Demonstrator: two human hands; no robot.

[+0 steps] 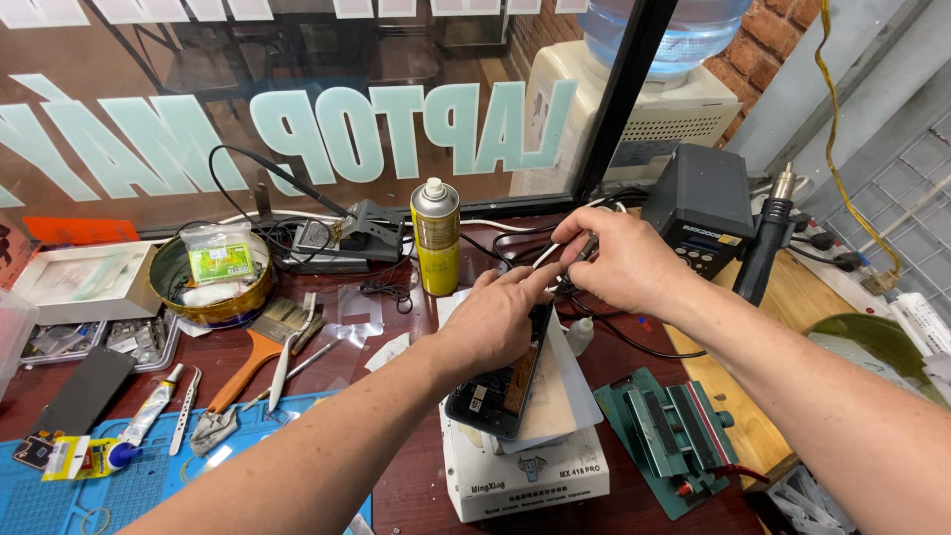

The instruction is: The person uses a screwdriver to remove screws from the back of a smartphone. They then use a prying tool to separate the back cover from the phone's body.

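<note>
A yellow body and silver cap are seen on the spray can (pixel 435 238). Black is shown by the opened phone (pixel 500 381), with a copper-brown strip inside, and white by the heating plate (pixel 525 474) beneath it (dark print on its front). The silicone mat (pixel 119 476) is coloured blue, the brush handle (pixel 243 367) orange, the small vise (pixel 674 431) green, the round tin (pixel 210 282) gold, and the desk (pixel 416 485) dark reddish brown.

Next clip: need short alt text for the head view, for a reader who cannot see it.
Two bare hands work on an opened phone lying on a white box-shaped device: the left hand steadies it, the right hand pinches a thin tool at its top edge. A yellow spray can stands behind.
</note>
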